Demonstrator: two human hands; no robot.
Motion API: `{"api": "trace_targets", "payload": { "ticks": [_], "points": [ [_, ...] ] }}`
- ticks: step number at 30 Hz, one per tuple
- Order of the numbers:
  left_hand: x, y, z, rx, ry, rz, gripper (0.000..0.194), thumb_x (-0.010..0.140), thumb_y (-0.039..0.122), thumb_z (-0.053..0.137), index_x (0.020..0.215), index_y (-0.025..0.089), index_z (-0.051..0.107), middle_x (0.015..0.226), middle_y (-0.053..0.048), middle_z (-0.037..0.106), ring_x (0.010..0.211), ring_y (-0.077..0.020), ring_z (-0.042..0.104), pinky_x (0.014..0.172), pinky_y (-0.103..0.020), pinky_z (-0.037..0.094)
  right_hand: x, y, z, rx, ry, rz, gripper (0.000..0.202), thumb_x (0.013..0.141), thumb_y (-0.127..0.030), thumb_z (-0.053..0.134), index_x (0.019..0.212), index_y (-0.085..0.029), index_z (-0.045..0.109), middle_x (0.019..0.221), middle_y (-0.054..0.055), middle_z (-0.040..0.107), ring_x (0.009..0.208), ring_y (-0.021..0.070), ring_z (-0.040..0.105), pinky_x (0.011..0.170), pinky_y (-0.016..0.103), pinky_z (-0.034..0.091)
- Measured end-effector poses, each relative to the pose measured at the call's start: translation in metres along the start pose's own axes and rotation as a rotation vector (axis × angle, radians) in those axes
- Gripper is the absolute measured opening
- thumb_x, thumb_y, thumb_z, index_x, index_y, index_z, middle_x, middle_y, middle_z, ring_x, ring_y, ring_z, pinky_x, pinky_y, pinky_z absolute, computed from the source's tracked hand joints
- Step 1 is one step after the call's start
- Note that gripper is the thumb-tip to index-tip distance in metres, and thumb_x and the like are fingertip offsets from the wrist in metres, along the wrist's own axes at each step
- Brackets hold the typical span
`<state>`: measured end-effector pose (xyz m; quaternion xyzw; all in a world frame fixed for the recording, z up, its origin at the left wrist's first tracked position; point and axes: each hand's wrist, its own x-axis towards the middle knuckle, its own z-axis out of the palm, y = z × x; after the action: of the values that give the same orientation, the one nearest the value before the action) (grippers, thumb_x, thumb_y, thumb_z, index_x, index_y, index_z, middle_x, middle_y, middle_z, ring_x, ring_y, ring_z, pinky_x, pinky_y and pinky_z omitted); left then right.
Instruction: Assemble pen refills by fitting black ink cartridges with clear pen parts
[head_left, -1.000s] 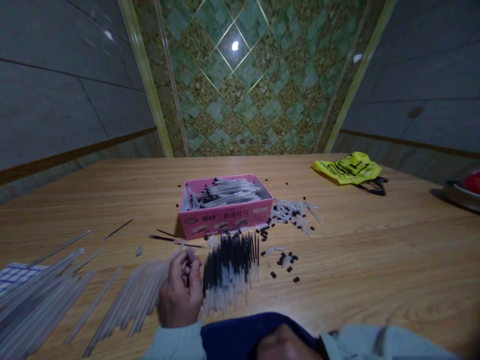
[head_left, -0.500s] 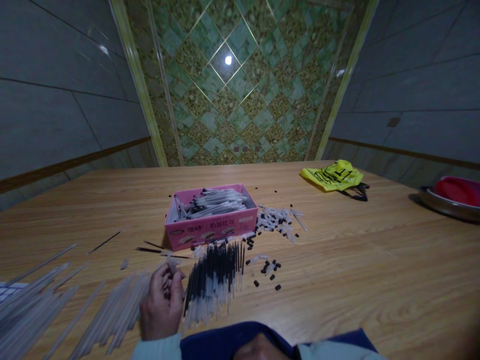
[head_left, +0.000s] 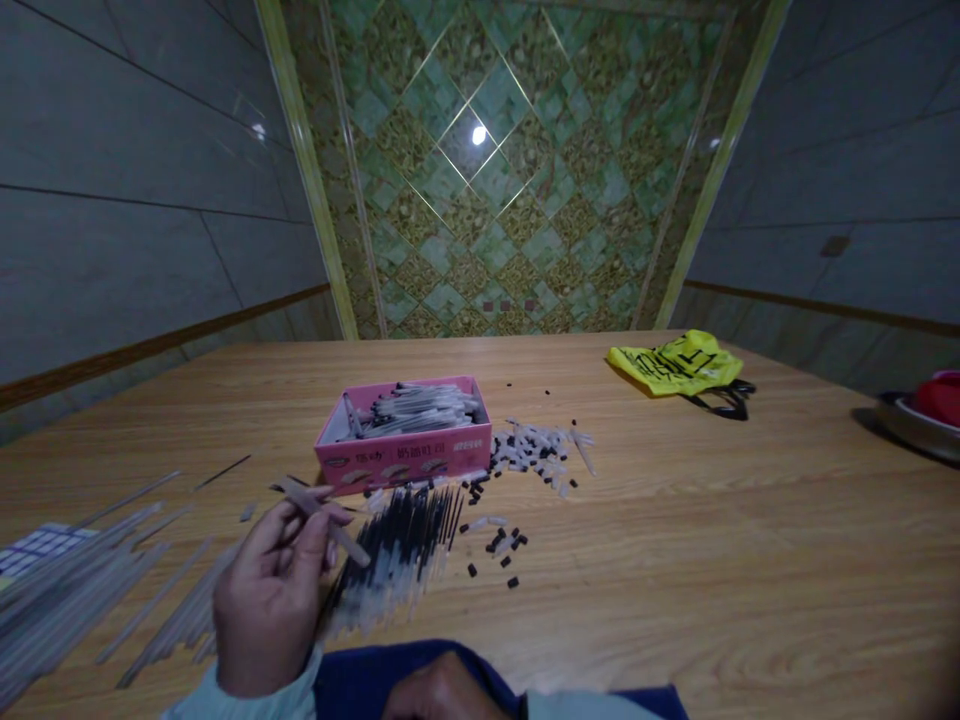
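Observation:
My left hand [head_left: 270, 595] is closed, its thumb and fingers pinching a translucent whitish pen barrel [head_left: 351, 546] that slants down to the right. Just right of that hand, a row of pen refills [head_left: 409, 530] with black upper parts and clear lower ends lies on the table. My right hand [head_left: 446, 692] shows only in part at the bottom edge, over dark blue cloth; its fingers are hidden. Behind the refills stands a pink box [head_left: 405, 464] filled with whitish pens [head_left: 424, 408]. Long clear tubes [head_left: 82, 600] lie in bunches left of my left hand.
Small white and black pen parts [head_left: 529, 450] are scattered right of the box, with black plugs [head_left: 513, 582] nearer me. A yellow bag [head_left: 675, 362] lies at the back right, and a metal basin [head_left: 926, 428] holds something red. Checked paper [head_left: 45, 550] sits at the left.
My left hand has moved left and lifted, and the pen barrel in it now shows plainly. My right hand has shifted left and shows more. The whole view has tilted slightly.

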<state>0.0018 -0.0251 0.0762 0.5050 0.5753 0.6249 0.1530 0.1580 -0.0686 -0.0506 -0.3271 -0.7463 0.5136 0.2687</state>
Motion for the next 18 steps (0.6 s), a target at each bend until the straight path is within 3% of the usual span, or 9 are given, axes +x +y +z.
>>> {"api": "trace_targets", "payload": {
  "ticks": [3, 5, 8, 11, 13, 16, 18],
  "points": [
    [-0.001, 0.003, 0.016, -0.561, -0.087, -0.303, 0.022, 0.074, 0.03, 0.063, 0.091, 0.015, 0.063, 0.068, 0.001, 0.061, 0.045, -0.0051, 0.043, 0.039, -0.016, 0.035, 0.002, -0.004, -0.006, 0.169, 0.05, 0.096, 0.021, 0.072, -0.034, 0.061, 0.074, -0.014, 0.066, 0.051, -0.006, 0.048, 0.045, 0.0054, 0.043, 0.043, 0.015, 0.027],
    [0.0, -0.018, 0.026, -0.732, -0.179, -0.636, 0.015, 0.071, 0.019, 0.064, 0.084, 0.011, 0.064, 0.064, -0.002, 0.061, 0.044, -0.0048, 0.043, 0.036, -0.014, 0.034, 0.005, -0.006, -0.008, 0.315, 0.072, 0.175, 0.027, 0.07, -0.038, 0.062, 0.081, -0.013, 0.062, 0.052, -0.006, 0.05, 0.043, 0.0054, 0.045, 0.041, 0.015, 0.027],
    [0.001, -0.054, 0.034, -0.843, -0.133, -0.904, 0.014, 0.079, 0.006, 0.049, 0.08, 0.01, 0.063, 0.07, -0.007, 0.063, 0.041, -0.0022, 0.041, 0.033, -0.01, 0.03, 0.01, -0.007, -0.01, 0.488, 0.095, 0.24, 0.044, 0.064, -0.048, 0.067, 0.088, -0.014, 0.055, 0.052, -0.006, 0.053, 0.043, 0.0074, 0.052, 0.042, 0.015, 0.032],
    [-0.001, -0.073, 0.034, -0.906, -0.101, -0.945, 0.02, 0.082, 0.004, 0.043, 0.074, 0.01, 0.061, 0.071, -0.007, 0.061, 0.041, -0.0023, 0.04, 0.033, -0.01, 0.032, 0.015, -0.014, -0.026, 0.541, 0.105, 0.31, 0.047, 0.06, -0.048, 0.071, 0.087, -0.014, 0.052, 0.052, -0.007, 0.051, 0.042, 0.0084, 0.052, 0.042, 0.017, 0.038],
    [-0.003, -0.076, 0.034, -0.924, -0.075, -0.927, 0.02, 0.082, 0.006, 0.044, 0.071, 0.011, 0.06, 0.069, -0.005, 0.059, 0.041, -0.0025, 0.039, 0.033, -0.011, 0.032, 0.019, -0.024, -0.049, 0.438, 0.146, 0.325, 0.033, 0.066, -0.039, 0.067, 0.084, -0.014, 0.055, 0.056, -0.006, 0.052, 0.042, 0.0083, 0.052, 0.044, 0.019, 0.039],
    [-0.008, -0.079, 0.035, -0.946, -0.029, -0.887, 0.016, 0.081, 0.009, 0.048, 0.071, 0.013, 0.059, 0.066, -0.003, 0.058, 0.042, -0.0026, 0.039, 0.035, -0.011, 0.032, 0.024, -0.038, -0.094, 0.052, 0.461, 0.217, 0.008, 0.07, -0.017, 0.059, 0.076, -0.013, 0.06, 0.064, -0.001, 0.058, 0.059, 0.0112, 0.056, 0.054, 0.019, 0.039],
    [-0.009, -0.082, 0.037, -0.956, -0.006, -0.869, 0.011, 0.079, 0.011, 0.051, 0.073, 0.013, 0.06, 0.067, -0.002, 0.059, 0.043, -0.0031, 0.04, 0.036, -0.012, 0.032, 0.026, -0.041, -0.12, -0.219, 0.609, 0.205, 0.011, 0.069, -0.012, 0.057, 0.078, -0.013, 0.063, 0.072, 0.002, 0.063, 0.068, 0.014, 0.058, 0.061, 0.022, 0.04]
  ]
}}
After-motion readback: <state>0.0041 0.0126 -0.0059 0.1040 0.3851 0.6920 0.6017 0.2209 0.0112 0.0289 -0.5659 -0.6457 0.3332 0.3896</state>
